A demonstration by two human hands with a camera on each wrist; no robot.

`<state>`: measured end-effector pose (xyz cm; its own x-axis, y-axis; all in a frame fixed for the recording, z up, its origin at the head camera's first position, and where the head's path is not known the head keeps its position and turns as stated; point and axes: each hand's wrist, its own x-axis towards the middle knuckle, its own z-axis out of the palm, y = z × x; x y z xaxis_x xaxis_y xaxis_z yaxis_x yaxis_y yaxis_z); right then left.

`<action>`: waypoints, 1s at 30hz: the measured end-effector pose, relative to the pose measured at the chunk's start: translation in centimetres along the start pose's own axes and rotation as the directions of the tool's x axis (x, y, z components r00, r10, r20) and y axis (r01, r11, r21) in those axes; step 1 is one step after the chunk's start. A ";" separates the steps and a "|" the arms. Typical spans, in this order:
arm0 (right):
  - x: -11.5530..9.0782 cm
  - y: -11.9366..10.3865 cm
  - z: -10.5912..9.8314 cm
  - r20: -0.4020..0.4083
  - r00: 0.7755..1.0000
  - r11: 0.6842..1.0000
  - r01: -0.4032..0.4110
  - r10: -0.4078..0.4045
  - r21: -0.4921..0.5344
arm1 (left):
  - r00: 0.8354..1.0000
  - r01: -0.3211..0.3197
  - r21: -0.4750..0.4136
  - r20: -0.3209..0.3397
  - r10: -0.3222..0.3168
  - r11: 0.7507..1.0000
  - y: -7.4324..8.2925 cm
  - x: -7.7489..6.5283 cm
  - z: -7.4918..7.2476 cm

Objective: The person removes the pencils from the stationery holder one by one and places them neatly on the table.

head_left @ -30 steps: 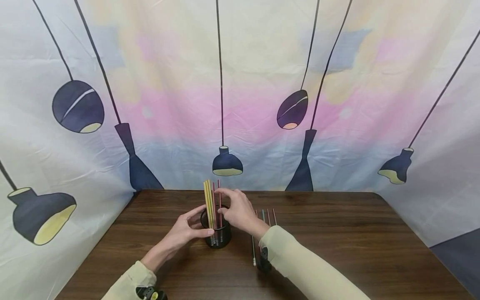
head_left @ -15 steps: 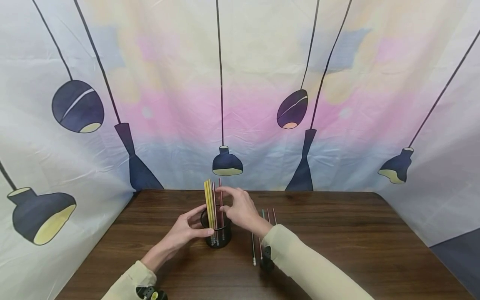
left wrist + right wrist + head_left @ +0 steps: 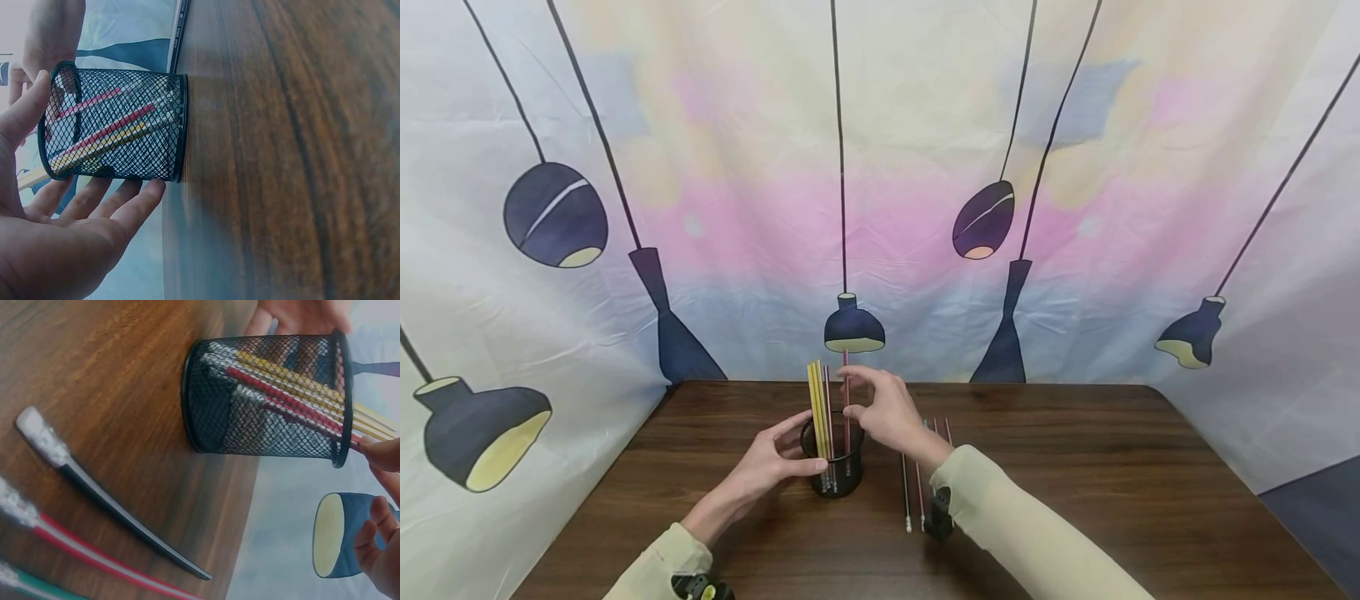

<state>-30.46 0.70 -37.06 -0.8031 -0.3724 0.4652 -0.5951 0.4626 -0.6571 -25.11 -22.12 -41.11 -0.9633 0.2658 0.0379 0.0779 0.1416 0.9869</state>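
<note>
A black mesh pencil cup [image 3: 848, 478] stands upright on the wooden table. My left hand [image 3: 769, 457] holds it from the left, thumb at the near rim and fingers round the far side. Yellow pencils [image 3: 816, 404] and a red pencil [image 3: 827, 392] lean inside, eraser ends down, as the mesh shows in the right wrist view. My right hand [image 3: 889, 415] pinches another red pencil [image 3: 847, 437] between thumb and fingers above the rim. Its lower end is still inside the cup, seen through the mesh in the left wrist view.
Right of the cup, a black pencil [image 3: 125, 509], a red pencil [image 3: 81, 545] and a green pencil [image 3: 37, 584] lie side by side on the table [image 3: 1075, 483], partly under my right forearm. A printed cloth backdrop [image 3: 917, 217] hangs behind the table.
My right hand has moved slightly up and to the right, and the red pencil in its pinch has risen with it. My left hand and the cup stay in place.
</note>
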 end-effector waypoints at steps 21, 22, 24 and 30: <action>0.6 -1.5 -2.2 -0.076 0.994 0.996 0.085 -0.083 0.024 | 1.000 0.002 0.002 0.013 -0.002 1.000 -0.1 0.1 -0.2; 0.6 -1.6 -2.3 -0.084 0.992 0.995 0.094 -0.091 0.024 | 1.000 0.001 0.004 0.013 -0.001 1.000 -0.1 0.1 -0.2; 0.7 -1.6 -2.6 -0.104 0.989 0.994 0.108 -0.106 0.022 | 1.000 -0.002 0.007 0.013 0.002 1.000 -0.1 0.1 -0.2; 0.8 -1.8 -3.5 -0.151 0.980 0.990 0.136 -0.131 0.021 | 1.000 -0.002 0.015 0.005 0.002 1.000 -0.1 0.0 -0.1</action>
<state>-30.14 2.40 -33.38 -0.7130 -0.3039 0.6318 -0.6982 0.3902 -0.6003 -25.15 -22.19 -41.17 -0.9617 0.2712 0.0391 0.0837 0.1549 0.9844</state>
